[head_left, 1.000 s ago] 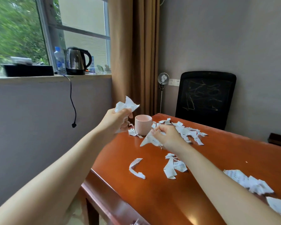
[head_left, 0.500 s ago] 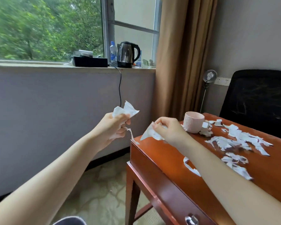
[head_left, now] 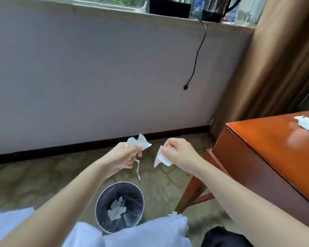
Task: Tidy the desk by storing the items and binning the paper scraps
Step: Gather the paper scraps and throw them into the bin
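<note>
My left hand grips a crumpled wad of white paper scraps, and a thin strip dangles from it. Beside it, my right hand pinches another white scrap. Both hands hang in the air off the desk's left end, beyond a round metal bin that stands on the carpet. Several scraps lie at the bottom of the bin. The wooden desk is at the right, with more scraps at its far edge.
A grey wall with a dark skirting board runs behind the hands. A kettle on the windowsill trails a black cord down the wall. A brown curtain hangs at the right. My knees are beside the bin.
My view has swung down and left from the desk to the floor and bin. Both hands, still holding their scraps, have moved off the desk's end to near the bin.
</note>
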The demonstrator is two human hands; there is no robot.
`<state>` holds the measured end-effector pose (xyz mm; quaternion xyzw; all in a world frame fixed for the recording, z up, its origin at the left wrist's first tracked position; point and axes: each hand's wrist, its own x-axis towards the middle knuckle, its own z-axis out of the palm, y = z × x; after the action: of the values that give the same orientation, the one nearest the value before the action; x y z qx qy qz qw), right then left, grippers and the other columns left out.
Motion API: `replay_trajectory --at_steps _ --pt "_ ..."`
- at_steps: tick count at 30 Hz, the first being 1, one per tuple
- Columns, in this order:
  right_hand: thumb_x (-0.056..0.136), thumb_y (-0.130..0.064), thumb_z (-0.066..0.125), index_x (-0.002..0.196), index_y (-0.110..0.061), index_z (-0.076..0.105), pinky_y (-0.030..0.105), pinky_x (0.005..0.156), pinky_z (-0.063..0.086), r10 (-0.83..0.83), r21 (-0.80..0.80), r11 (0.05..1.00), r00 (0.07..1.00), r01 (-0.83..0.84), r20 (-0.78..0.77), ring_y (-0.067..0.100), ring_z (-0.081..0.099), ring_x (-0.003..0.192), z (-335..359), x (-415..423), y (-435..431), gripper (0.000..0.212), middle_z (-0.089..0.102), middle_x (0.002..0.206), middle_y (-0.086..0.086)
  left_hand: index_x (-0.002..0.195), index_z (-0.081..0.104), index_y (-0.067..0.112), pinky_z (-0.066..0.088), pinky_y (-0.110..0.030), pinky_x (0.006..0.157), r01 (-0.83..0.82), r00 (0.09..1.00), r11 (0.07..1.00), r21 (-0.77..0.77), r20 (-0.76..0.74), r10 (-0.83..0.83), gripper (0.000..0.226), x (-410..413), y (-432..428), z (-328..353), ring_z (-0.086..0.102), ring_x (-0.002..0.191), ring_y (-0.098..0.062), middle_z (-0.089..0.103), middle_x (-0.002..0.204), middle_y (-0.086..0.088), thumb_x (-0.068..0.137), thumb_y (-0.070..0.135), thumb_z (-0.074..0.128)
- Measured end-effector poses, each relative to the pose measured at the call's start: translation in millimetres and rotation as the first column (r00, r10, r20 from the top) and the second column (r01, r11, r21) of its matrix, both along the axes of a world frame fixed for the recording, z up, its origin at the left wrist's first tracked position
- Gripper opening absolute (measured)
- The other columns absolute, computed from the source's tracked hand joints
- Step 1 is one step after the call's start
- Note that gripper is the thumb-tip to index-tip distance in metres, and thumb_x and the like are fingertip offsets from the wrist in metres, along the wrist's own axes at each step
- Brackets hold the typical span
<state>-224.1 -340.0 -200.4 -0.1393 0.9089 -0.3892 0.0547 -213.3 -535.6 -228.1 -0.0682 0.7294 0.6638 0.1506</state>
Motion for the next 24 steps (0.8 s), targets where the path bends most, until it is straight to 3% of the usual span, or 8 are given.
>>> replay_trajectory --at_steps 5,12,16,19,24 --pt "0.09 -0.026 0.052 0.081 -0.01 0.063 0.022 0.054 0.036 0.036 0.029 0.999 0.981 -0.042 0.189 0.012 0.049 0.071 -69 -12 -42 0.021 0.063 0.085 0.002 0.064 0.053 0.01 0.022 -0.019 0.043 -0.066 0.986 0.997 -0.027 0.152 0.069 0.028 -4 -25 -70 0.021 0.042 -0.009 0.027 0.051 0.004 0.09 0.017 0.051" --pt "0.092 -0.023 0.052 0.08 -0.013 0.062 0.017 0.054 0.033 0.063 0.063 0.994 0.934 -0.091 0.351 0.005 0.049 0.07 -154 -30 -70 0.018 0.056 0.075 -0.012 0.061 0.052 0.011 0.02 -0.019 0.041 -0.262 0.902 0.964 -0.053 0.342 0.264 0.027 -3 -48 -172 0.022 0.039 -0.01 0.027 0.052 0.001 0.088 0.016 0.053" --pt "0.093 -0.022 0.05 0.075 -0.014 0.058 0.017 0.055 0.035 0.011 0.083 0.995 0.901 -0.052 0.435 0.014 0.051 0.08 -206 -41 -80 0.021 0.06 0.085 -0.001 0.062 0.052 0.01 0.024 -0.019 0.04 -0.37 0.823 0.925 -0.089 0.43 0.371 0.03 -7 -62 -223 0.025 0.039 -0.011 0.031 0.046 0.004 0.091 0.021 0.052" --pt "0.094 -0.022 0.05 0.07 -0.016 0.054 0.013 0.047 0.034 -0.051 0.118 0.993 0.869 -0.008 0.493 0.013 0.048 0.073 -241 -48 -87 0.025 0.057 0.088 0.004 0.063 0.051 0.01 0.024 -0.02 0.042 -0.365 0.796 0.922 -0.127 0.471 0.38 0.029 -17 -61 -252 0.028 0.042 -0.013 0.034 0.044 0.004 0.09 0.02 0.052" --pt "0.093 -0.023 0.05 0.076 -0.017 0.057 0.027 0.067 0.041 -0.088 0.165 0.986 0.815 -0.009 0.573 0.02 0.054 0.082 -291 -54 -102 0.02 0.06 0.089 0.004 0.071 0.055 0.01 0.029 -0.022 0.047 -0.332 0.756 0.932 -0.144 0.55 0.354 0.026 -23 -58 -290 0.032 0.048 -0.014 0.04 0.056 0.001 0.09 0.028 0.055"
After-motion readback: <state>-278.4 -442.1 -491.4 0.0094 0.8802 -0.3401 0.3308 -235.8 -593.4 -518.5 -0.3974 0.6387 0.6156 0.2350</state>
